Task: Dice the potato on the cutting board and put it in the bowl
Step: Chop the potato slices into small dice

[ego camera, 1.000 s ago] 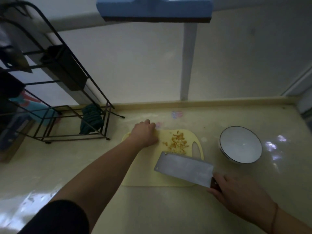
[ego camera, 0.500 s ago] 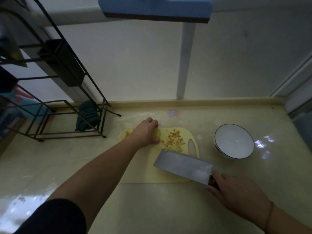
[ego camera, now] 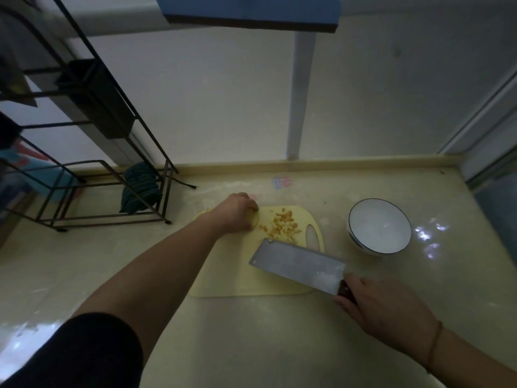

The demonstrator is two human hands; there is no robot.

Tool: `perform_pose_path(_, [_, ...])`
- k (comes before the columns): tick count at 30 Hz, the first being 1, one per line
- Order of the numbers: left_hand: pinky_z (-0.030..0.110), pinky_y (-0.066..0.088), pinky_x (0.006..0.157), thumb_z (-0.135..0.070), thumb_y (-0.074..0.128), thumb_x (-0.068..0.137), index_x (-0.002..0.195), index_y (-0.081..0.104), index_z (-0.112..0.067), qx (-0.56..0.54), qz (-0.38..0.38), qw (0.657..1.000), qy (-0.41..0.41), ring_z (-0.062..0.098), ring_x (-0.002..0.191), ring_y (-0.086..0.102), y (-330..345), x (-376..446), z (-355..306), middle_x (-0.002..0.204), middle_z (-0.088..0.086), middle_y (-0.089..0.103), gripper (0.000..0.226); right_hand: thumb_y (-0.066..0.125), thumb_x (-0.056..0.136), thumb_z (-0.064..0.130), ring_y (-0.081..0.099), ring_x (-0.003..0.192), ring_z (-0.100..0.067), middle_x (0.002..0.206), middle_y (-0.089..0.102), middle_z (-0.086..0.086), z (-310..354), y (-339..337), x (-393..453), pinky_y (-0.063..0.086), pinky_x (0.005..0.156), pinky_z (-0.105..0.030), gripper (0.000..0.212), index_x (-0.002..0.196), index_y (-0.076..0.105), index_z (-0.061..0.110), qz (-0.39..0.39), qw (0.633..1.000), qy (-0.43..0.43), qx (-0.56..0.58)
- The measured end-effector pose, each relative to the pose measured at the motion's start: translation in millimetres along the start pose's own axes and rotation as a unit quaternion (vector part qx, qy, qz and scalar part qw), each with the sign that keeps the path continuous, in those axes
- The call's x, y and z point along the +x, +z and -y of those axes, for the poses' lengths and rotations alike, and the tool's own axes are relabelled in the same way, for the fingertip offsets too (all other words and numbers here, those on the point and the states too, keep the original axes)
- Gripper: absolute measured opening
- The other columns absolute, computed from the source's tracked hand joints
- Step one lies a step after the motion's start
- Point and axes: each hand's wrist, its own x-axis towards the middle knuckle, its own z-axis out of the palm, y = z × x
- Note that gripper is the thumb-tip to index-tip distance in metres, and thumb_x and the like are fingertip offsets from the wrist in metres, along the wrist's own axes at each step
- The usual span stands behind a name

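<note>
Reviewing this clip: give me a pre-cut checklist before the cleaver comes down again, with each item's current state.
1. Right hand grips the cleaver handle: ok.
2. Left hand steadies the uncut potato: ok, fingers curled over it.
3. Left fingertips clear of the blade: ok, blade is apart from them.
4. Diced pieces on the board, out of the cut path: ok.
5. Bowl ready, right of the board: ok, empty.
6. How much potato is left: cannot tell, hand covers it.

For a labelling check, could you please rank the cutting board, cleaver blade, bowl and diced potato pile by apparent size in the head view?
1. cutting board
2. cleaver blade, nearer the camera, so unsure against the bowl
3. bowl
4. diced potato pile
</note>
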Motion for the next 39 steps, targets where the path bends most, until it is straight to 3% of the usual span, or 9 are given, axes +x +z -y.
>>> perform_pose_path(2, [0.04, 0.042, 0.106, -0.022, 0.079, 0.077, 0.13, 0.063, -0.025, 0.001, 0.001, 1.0, -0.013, 0.027, 0.126, 0.048, 2, 0, 2, 0.137, 0.004, 0.049, 0.055, -0.012, 0.087, 0.07, 0.061, 0.052, -0.017, 0.071, 0.066, 0.001, 1, -2, 0, 0.034, 0.042, -0.031, 0.084, 0.1, 0.058, 0.025, 0.0, 1.0, 0.002, 0.0])
perform_pose_path(7, [0.045, 0.04, 0.105, -0.019, 0.069, 0.085, 0.124, 0.065, -0.029, 0.011, 0.007, 1.0, -0.006, 0.029, 0.126, 0.042, 3, -1, -2, 0.136, 0.004, 0.045, 0.041, 0.009, 0.096, 0.061, 0.052, 0.035, -0.015, 0.055, 0.06, 0.0, 1, -5, 1, 0.024, 0.033, -0.026, 0.065, 0.085, 0.061, 0.023, -0.003, 0.999, -0.002, -0.033])
perform_pose_path(15, [0.039, 0.032, 0.092, -0.016, 0.065, 0.084, 0.11, 0.065, -0.029, 0.062, 0.0, 0.998, 0.013, 0.024, 0.114, 0.049, -3, -1, -6, 0.12, -0.002, 0.053, 0.028, 0.017, 0.096, 0.061, 0.049, 0.033, -0.014, 0.051, 0.058, 0.001, -1, -2, -4, 0.021, 0.034, -0.024, 0.059, 0.086, 0.061, 0.023, -0.02, 0.999, -0.008, -0.05])
perform_pose_path(19, [0.034, 0.046, 0.082, -0.017, 0.067, 0.09, 0.109, 0.063, -0.021, 0.054, -0.005, 0.998, 0.041, 0.022, 0.102, 0.055, -11, -1, -8, 0.112, 0.0, 0.059, 0.02, 0.025, 0.093, 0.061, 0.049, 0.033, -0.016, 0.051, 0.056, 0.001, -1, -2, -4, 0.025, 0.032, -0.025, 0.051, 0.084, 0.058, 0.023, -0.018, 0.999, -0.004, -0.045])
perform_pose_path(24, [0.034, 0.044, 0.075, -0.021, 0.06, 0.096, 0.106, 0.06, -0.019, 0.044, -0.077, 0.993, 0.082, 0.025, 0.096, 0.057, -13, -5, -14, 0.11, 0.003, 0.06, 0.01, 0.031, 0.09, 0.06, 0.048, 0.032, -0.016, 0.049, 0.055, 0.001, 0, -4, -5, 0.023, 0.034, -0.023, 0.047, 0.082, 0.059, 0.023, -0.014, 0.999, -0.007, -0.048])
perform_pose_path(28, [0.029, 0.038, 0.072, -0.016, 0.056, 0.098, 0.1, 0.057, -0.014, -0.121, -0.14, 0.981, 0.054, 0.027, 0.095, 0.058, -8, -17, -19, 0.103, 0.004, 0.061, 0.002, 0.034, 0.087, 0.058, 0.047, 0.03, -0.016, 0.048, 0.054, -0.001, 1, -4, -7, 0.02, 0.035, -0.024, 0.045, 0.083, 0.06, 0.021, -0.013, 0.998, -0.012, -0.057])
perform_pose_path(32, [0.026, 0.045, 0.058, -0.012, 0.05, 0.103, 0.094, 0.048, -0.014, -0.378, -0.064, 0.924, 0.009, 0.03, 0.076, 0.067, 0, -34, -24, 0.092, 0.007, 0.059, 0.01, 0.023, 0.095, 0.06, 0.047, 0.03, -0.016, 0.048, 0.053, -0.001, 2, -1, -6, 0.022, 0.033, -0.026, 0.052, 0.082, 0.056, 0.022, -0.029, 0.998, -0.016, -0.046])
perform_pose_path(35, [0.03, 0.047, 0.059, -0.011, 0.049, 0.104, 0.093, 0.047, -0.015, -0.394, -0.001, 0.918, 0.033, 0.024, 0.071, 0.066, 8, -42, -18, 0.086, 0.006, 0.059, 0.012, 0.023, 0.094, 0.061, 0.048, 0.031, -0.016, 0.048, 0.054, -0.002, 5, -2, -6, 0.023, 0.033, -0.026, 0.054, 0.082, 0.059, 0.022, -0.031, 0.998, -0.02, -0.049])
perform_pose_path(39, [0.016, 0.046, 0.055, -0.007, 0.05, 0.103, 0.091, 0.048, -0.013, -0.343, 0.022, 0.937, 0.052, 0.016, 0.071, 0.062, 13, -45, -16, 0.09, 0.004, 0.054, 0.013, 0.016, 0.096, 0.062, 0.049, 0.032, -0.017, 0.05, 0.055, -0.001, 6, -3, -4, 0.023, 0.033, -0.025, 0.06, 0.086, 0.058, 0.021, -0.031, 0.999, -0.023, -0.031])
